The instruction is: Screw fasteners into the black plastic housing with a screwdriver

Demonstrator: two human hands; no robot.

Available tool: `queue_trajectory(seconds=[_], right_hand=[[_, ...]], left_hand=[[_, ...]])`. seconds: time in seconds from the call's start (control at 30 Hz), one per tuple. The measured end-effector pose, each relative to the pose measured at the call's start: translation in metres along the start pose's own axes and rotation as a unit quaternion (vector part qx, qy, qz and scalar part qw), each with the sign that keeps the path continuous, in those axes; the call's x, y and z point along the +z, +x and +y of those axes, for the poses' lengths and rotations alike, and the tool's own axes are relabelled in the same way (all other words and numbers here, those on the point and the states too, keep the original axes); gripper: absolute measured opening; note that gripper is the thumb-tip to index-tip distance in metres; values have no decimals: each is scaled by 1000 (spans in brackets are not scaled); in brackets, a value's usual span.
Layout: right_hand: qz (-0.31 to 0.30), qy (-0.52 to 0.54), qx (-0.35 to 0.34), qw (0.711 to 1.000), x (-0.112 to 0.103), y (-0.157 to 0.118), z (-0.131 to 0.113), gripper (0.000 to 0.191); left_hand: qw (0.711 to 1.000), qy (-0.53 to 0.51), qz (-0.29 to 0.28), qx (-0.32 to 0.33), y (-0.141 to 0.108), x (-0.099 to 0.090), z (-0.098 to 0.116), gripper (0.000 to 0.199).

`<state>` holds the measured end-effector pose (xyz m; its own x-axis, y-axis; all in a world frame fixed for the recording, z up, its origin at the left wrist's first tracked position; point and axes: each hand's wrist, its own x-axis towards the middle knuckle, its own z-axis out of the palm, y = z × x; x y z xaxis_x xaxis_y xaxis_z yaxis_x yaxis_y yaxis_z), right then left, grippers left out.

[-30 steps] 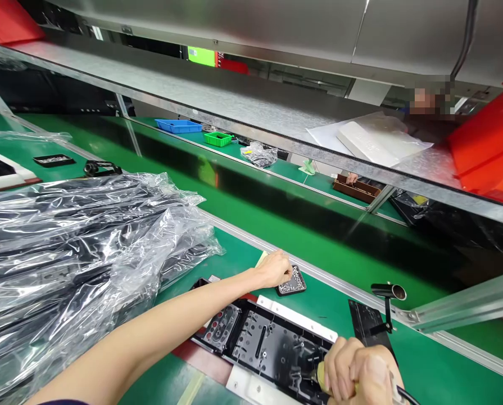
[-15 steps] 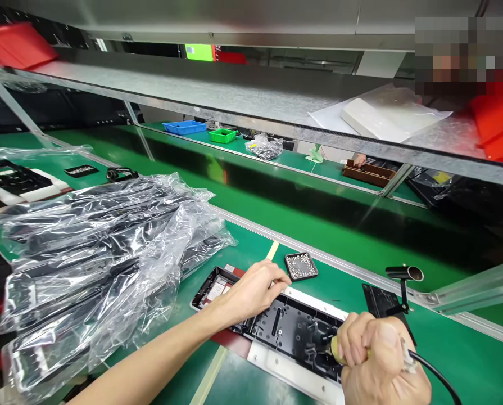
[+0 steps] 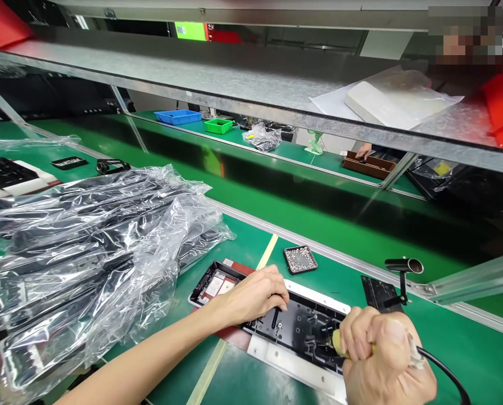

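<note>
A black plastic housing point(image 3: 293, 325) lies between white strips of a fixture point(image 3: 295, 371). My left hand point(image 3: 259, 295) reaches over the housing's upper edge, fingers curled together with the fingertips down at its inside; whatever they may pinch is too small to make out. My right hand point(image 3: 386, 354) is wrapped round a corded yellow-handled tool point(image 3: 339, 343), whose tip points into the right part of the housing. A small black tray of screws point(image 3: 300, 260) sits just beyond the fixture.
Plastic-wrapped black parts point(image 3: 108, 247) cover the left of the bench. A metal tube holder point(image 3: 404, 267) stands at the right. A grey shelf point(image 3: 234, 73) spans overhead. Across the bench are a blue bin point(image 3: 178, 116), a green bin point(image 3: 218, 125) and another person's hand point(image 3: 364, 151).
My left hand has moved from the fixture's upper white strip, near the screw tray, down onto the housing. The right hand keeps its hold on the tool. The whole view has shifted slightly.
</note>
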<state>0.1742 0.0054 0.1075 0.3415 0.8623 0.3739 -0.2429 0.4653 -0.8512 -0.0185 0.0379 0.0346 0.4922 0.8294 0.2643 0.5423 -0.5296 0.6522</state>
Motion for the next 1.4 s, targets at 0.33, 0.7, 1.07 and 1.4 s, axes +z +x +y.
queue_trajectory(seconds=[0.33,0.7,1.07,1.4], right_hand=[[-11,18,-3,1000,-5,0,5,39],[-36,34,-14,999,-13,-2,9,34],[-47,34,-32,998,-14,-1,11,33],[-36,6,-49,998,-5,0,7,36]], left_hand=[[999,28,24,24,-14,-1,4,14],[987,135,55,66,-31,14,0,24],[992,97,64,54,-33,12,-2,28],[989,103,85,62,-28,10,10,21]])
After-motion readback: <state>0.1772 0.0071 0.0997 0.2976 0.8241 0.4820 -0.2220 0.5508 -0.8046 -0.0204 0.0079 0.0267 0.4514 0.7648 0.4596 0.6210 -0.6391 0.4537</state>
